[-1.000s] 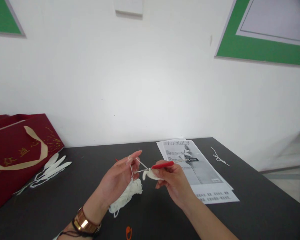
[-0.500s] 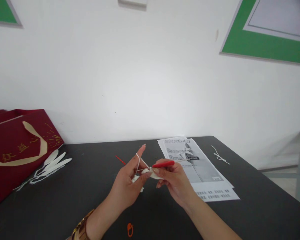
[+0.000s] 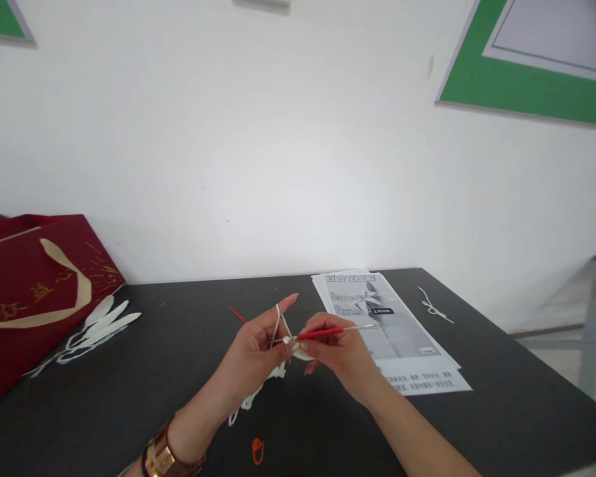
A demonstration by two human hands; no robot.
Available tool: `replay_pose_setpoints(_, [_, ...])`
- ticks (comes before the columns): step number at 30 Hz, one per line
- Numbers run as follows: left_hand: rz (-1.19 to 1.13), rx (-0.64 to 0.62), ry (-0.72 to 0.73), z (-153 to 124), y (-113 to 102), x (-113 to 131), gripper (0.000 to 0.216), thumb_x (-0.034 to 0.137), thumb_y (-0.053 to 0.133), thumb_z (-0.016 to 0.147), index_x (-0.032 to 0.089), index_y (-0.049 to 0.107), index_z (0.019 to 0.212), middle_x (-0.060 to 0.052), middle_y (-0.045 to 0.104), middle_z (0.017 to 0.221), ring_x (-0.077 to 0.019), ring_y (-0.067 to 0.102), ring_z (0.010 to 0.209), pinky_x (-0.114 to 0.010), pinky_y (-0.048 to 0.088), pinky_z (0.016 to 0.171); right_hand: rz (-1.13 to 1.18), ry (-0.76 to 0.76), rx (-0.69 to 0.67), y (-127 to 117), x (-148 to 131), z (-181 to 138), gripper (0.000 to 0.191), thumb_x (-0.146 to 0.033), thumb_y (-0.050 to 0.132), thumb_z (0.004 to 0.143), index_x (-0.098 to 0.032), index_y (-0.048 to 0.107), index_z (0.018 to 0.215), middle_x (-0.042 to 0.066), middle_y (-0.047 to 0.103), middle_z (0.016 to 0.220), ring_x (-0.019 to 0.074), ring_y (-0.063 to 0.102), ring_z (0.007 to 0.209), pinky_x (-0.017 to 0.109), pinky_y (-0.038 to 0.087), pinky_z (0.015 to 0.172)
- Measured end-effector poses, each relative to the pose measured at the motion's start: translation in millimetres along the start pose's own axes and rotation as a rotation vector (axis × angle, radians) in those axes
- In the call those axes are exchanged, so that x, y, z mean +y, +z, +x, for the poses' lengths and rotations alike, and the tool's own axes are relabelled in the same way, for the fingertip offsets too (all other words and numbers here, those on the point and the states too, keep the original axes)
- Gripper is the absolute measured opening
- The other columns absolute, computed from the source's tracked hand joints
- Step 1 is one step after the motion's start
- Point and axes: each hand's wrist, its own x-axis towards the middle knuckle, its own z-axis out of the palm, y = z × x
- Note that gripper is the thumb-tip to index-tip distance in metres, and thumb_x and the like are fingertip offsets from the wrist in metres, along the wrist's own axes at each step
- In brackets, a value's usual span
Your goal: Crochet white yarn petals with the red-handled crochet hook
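My right hand [image 3: 335, 348] is closed round a crochet hook [image 3: 322, 332] with a red handle; its thin metal end points left into the stitches. Between thumb and fingers, my left hand [image 3: 261, 341] pinches a small white crocheted piece [image 3: 302, 352]. White yarn [image 3: 279, 321] loops over the raised left index finger and runs down to the hook. Below the left palm hangs a loose bunch of white yarn [image 3: 251, 399], partly hidden by the hand. The fingertips of both hands nearly meet at the work.
Printed sheets [image 3: 407, 344] lie behind my right hand, with a short knotted white cord [image 3: 432, 307] farther right. An orange stitch marker [image 3: 257, 450] lies near the front, a red stick [image 3: 237, 314] behind. White crocheted petals [image 3: 104, 324] rest by a dark red bag [image 3: 40, 285].
The hook has tilted, so its far metal end now shows to the right. My left index finger leans farther right, and more loose white yarn shows below the left hand.
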Motion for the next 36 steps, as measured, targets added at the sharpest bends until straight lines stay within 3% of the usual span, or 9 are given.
replay_pose_setpoints(9, [0.016, 0.008, 0.054, -0.3, 1.2, -5.2, 0.064, 0.022, 0.073, 0.074, 0.023, 0.052, 0.135, 0.005, 0.046, 0.066, -0.012, 0.039, 0.061, -0.024, 0.035, 0.06, -0.021, 0.007, -0.082, -2.0, -7.3, -2.3, 0.016, -0.031, 0.075, 0.075, -0.018, 0.071, 0.083, 0.0, 0.065, 0.077, 0.0131, 0.063, 0.065, 0.025, 0.056, 0.057])
replay_pose_setpoints(15, [-0.091, 0.011, 0.039, 0.6, -0.1, -8.3, 0.068, 0.024, 0.073, 0.074, 0.024, 0.05, 0.137, 0.001, 0.055, 0.072, -0.014, 0.047, 0.064, -0.026, 0.038, 0.061, -0.012, 0.023, -0.053, -2.7, -2.6, 0.8, 0.026, -0.022, 0.086, 0.059, -0.017, 0.072, 0.081, 0.0, 0.069, 0.07, 0.0121, 0.063, 0.058, 0.023, 0.054, 0.055])
replay_pose_setpoints(21, [0.066, -0.03, 0.087, 1.0, -4.0, -4.2, 0.069, 0.023, 0.068, 0.076, 0.018, 0.045, 0.141, 0.0, 0.056, 0.072, -0.0141, 0.045, 0.062, -0.026, 0.037, 0.06, -0.008, 0.02, 0.024, -3.3, 1.0, 2.3, 0.022, -0.027, 0.085, 0.061, -0.016, 0.073, 0.074, 0.001, 0.069, 0.065, 0.0141, 0.065, 0.055, 0.025, 0.056, 0.051])
replay_pose_setpoints(25, [0.306, 0.07, 0.18, -1.2, 0.5, -5.3, 0.067, 0.011, 0.063, 0.073, 0.019, 0.049, 0.138, -0.001, 0.061, 0.075, -0.0156, 0.049, 0.064, -0.027, 0.039, 0.062, -0.053, -0.023, 0.024, -4.0, 2.4, 3.4, 0.018, -0.027, 0.085, 0.06, -0.018, 0.073, 0.071, 0.0, 0.067, 0.065, 0.014, 0.062, 0.055, 0.026, 0.056, 0.049])
replay_pose_setpoints(28, [0.358, 0.136, 0.235, -2.5, 3.4, -8.3, 0.066, 0.006, 0.061, 0.07, 0.022, 0.055, 0.134, -0.001, 0.063, 0.073, -0.0165, 0.051, 0.063, -0.027, 0.039, 0.062, -0.146, -0.084, 0.029, -4.4, 3.4, 2.9, 0.012, -0.026, 0.082, 0.064, -0.02, 0.074, 0.071, -0.001, 0.066, 0.068, 0.0133, 0.062, 0.056, 0.025, 0.055, 0.05])
replay_pose_setpoints(31, [0.228, 0.134, 0.115, -1.4, 1.0, -6.2, 0.065, 0.005, 0.064, 0.066, 0.019, 0.06, 0.129, 0.0, 0.062, 0.068, -0.0165, 0.051, 0.062, -0.028, 0.039, 0.064, -0.186, -0.101, 0.005, -4.1, 2.5, 2.1, 0.011, -0.026, 0.081, 0.065, -0.02, 0.074, 0.07, 0.0, 0.065, 0.07, 0.0135, 0.062, 0.057, 0.024, 0.055, 0.05])
replay_pose_setpoints(36, [-0.164, 0.01, -0.132, 3.5, -7.8, -1.2, 0.063, 0.004, 0.067, 0.062, 0.016, 0.063, 0.123, 0.002, 0.062, 0.065, -0.0119, 0.051, 0.058, -0.026, 0.041, 0.063, -0.088, -0.01, -0.035, -4.2, 3.2, 3.1, 0.017, -0.028, 0.083, 0.062, -0.018, 0.071, 0.069, -0.001, 0.065, 0.064, 0.013, 0.062, 0.05, 0.025, 0.053, 0.047])
